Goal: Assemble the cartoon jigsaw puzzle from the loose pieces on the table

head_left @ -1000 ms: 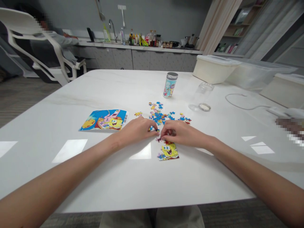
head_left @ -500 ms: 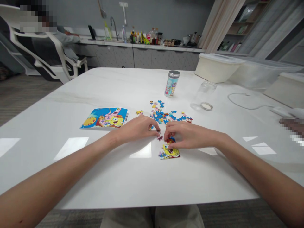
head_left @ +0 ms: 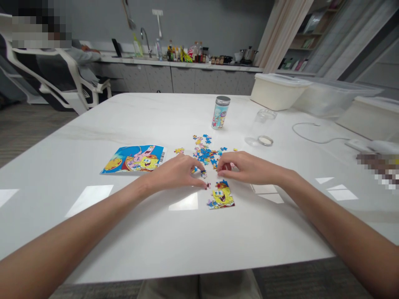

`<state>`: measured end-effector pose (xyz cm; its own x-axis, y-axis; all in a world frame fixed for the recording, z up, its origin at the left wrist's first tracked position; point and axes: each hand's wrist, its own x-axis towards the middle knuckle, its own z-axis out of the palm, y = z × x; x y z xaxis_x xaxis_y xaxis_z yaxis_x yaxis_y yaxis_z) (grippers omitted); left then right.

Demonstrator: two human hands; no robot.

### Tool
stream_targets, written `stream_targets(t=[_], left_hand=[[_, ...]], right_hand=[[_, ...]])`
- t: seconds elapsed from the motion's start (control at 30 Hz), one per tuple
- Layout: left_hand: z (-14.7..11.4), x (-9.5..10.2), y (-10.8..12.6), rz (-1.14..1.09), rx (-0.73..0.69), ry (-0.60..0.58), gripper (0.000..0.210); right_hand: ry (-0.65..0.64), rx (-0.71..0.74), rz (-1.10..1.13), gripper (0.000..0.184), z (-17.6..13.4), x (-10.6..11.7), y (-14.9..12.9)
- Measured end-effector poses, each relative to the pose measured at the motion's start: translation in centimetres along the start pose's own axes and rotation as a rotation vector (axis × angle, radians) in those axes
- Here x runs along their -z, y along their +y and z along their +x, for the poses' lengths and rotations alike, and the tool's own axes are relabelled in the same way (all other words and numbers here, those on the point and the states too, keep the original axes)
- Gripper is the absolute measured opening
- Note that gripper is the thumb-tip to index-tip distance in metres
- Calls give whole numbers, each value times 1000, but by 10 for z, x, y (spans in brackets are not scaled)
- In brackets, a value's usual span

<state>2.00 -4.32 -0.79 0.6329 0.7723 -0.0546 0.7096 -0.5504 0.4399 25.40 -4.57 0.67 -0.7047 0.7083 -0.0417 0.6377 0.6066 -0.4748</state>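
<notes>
My left hand (head_left: pixel 179 171) rests low over the table, thumb and index finger apart. A small puzzle piece (head_left: pixel 208 186) lies at its thumb tip, and another piece (head_left: pixel 203 175) is by the index fingertip. My right hand (head_left: pixel 239 167) has its thumb and fingers brought together just above the joined puzzle section (head_left: pixel 222 195), apart from it; what it pinches, if anything, is hidden. That section shows a yellow cartoon face. Loose puzzle pieces (head_left: pixel 206 155) lie in a pile beyond both hands. To the left is the picture card (head_left: pixel 132 158), near my left wrist.
A picture-covered tin (head_left: pixel 220 113) stands behind the pile. A clear jar (head_left: pixel 263 122) and round lid (head_left: pixel 265 140) are right of it. Plastic boxes (head_left: pixel 277 91) and a white cable (head_left: pixel 307 139) occupy the right side. A person sits in a chair (head_left: pixel 76 79) at back left.
My right hand has lifted off the joined section and shifted slightly away, uncovering the yellow face. My left thumb and index finger have spread apart. The camera view has shifted slightly.
</notes>
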Motion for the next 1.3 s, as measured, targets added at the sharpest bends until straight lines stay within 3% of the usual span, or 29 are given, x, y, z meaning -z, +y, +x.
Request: stream_targets(t=[0.13, 0.23, 0.43, 0.63, 0.73, 1.0, 1.3], left_hand=[[0, 2, 2, 7, -16, -12, 40], [1, 3, 0, 7, -3, -24, 34], [2, 2, -2, 32, 10, 18, 35], [0, -3, 3, -13, -26, -44, 39], [0, -4, 0, 1, -17, -18, 37], [3, 2, -1, 89, 71, 57, 28], [2, -3, -7, 38, -48, 42, 30]], right_hand=[[232, -194, -205, 20, 3, 4, 9], [332, -396, -252, 22, 3, 10, 14], [289, -632, -412, 28, -3, 20, 26], [131, -647, -434, 28, -7, 21, 35], [86, -653, -411, 29, -9, 23, 35], [59, -666, -391, 28, -11, 27, 35], [84, -560, -397, 30, -8, 18, 44]])
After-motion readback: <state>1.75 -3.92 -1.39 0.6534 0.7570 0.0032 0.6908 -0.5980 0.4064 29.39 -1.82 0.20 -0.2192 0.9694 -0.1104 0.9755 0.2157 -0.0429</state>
